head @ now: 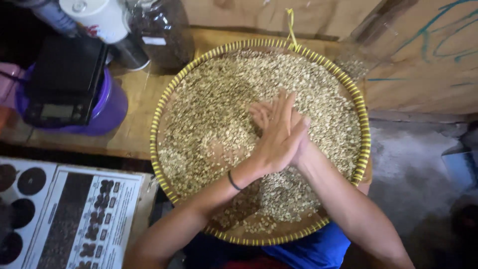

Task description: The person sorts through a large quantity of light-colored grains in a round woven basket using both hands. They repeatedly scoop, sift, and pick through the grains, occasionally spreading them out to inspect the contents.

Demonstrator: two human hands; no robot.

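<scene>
A large round woven tray (pixel 362 117) with a yellow and dark striped rim rests across my lap and a wooden bench. Pale green beans (pixel 214 107) cover most of it, with some bare patches of wood near the front. My left hand (pixel 279 137), with a dark band on the wrist, lies flat over my right hand (pixel 261 113) above the middle of the tray. The fingers of both hands are stretched out and pressed together, palm on palm. Neither hand holds anything that I can see.
A black digital scale (pixel 62 82) sits on a purple tub (pixel 112 107) at the left. Behind it stand a white cup (pixel 99 17) and a clear bag of dark beans (pixel 162 32). A printed chart (pixel 74 219) lies at lower left. Grey floor shows right.
</scene>
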